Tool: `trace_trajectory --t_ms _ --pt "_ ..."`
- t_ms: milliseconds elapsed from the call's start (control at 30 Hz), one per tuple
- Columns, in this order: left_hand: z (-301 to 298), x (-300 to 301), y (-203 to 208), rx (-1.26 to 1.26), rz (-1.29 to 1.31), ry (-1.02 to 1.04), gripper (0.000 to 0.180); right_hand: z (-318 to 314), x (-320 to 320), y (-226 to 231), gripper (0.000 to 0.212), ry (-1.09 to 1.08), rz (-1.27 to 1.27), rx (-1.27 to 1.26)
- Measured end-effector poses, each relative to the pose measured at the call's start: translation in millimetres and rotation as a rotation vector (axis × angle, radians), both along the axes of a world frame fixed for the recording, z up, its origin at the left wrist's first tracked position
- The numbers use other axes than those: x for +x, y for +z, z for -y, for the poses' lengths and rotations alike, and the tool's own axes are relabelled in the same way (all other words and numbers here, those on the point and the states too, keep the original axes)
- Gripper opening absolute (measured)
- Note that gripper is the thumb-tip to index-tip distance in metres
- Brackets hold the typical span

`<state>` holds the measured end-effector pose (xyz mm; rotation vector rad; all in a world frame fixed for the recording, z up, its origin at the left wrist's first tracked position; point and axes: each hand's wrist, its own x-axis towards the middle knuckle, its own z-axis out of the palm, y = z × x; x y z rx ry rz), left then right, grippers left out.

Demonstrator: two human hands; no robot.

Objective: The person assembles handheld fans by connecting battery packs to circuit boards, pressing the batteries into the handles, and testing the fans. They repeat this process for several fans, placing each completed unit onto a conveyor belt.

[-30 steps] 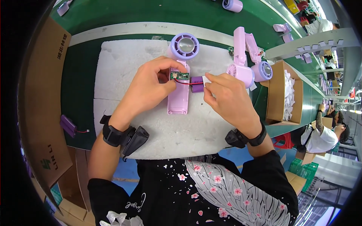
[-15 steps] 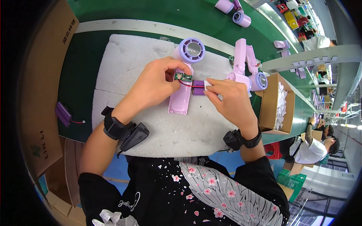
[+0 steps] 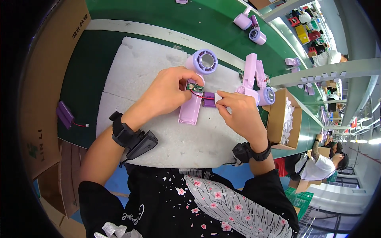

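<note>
My left hand (image 3: 168,90) pinches a small green circuit board (image 3: 195,87) between thumb and fingers, above the open handle of a pink handheld fan (image 3: 189,110). The fan's round lilac head (image 3: 206,60) lies at the far end. My right hand (image 3: 241,110) grips the right end of a purple battery pack (image 3: 208,100), closed over a white patch (image 3: 217,98) on it. Red and black wires (image 3: 200,96) run from the board toward the pack. The pack lies just right of the handle; whether it touches the handle I cannot tell.
Beneath the work lies a white foam pad (image 3: 135,79). A second opened fan (image 3: 250,75) stands beyond my right hand, beside a carton of white pieces (image 3: 283,121). Another battery pack (image 3: 65,114) is at the left, near a tall carton (image 3: 51,87). A co-worker (image 3: 317,164) sits at the right.
The view has shifted slightly, so the pad and fan appear a little lower. Both hands keep the same hold on the board and the battery pack.
</note>
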<state>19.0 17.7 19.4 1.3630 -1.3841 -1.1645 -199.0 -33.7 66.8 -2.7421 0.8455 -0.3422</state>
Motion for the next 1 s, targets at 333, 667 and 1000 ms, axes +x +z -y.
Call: trace_trajectory --t_ms 333,667,1000 --pt "0.0 -3.2 -10.2 -0.117 -0.013 0.066 0.031 -8.1 5.9 -10.1 0.007 -0.023 -0.008 -0.166" --pt "0.2 7.5 0.2 -0.03 0.064 0.044 0.033 19.9 -7.8 8.9 0.01 -0.031 -0.01 0.178" --pt "4.3 6.1 -6.5 -0.082 -0.007 0.103 0.029 210.4 -80.2 82.2 0.032 -0.964 -0.342 -0.159"
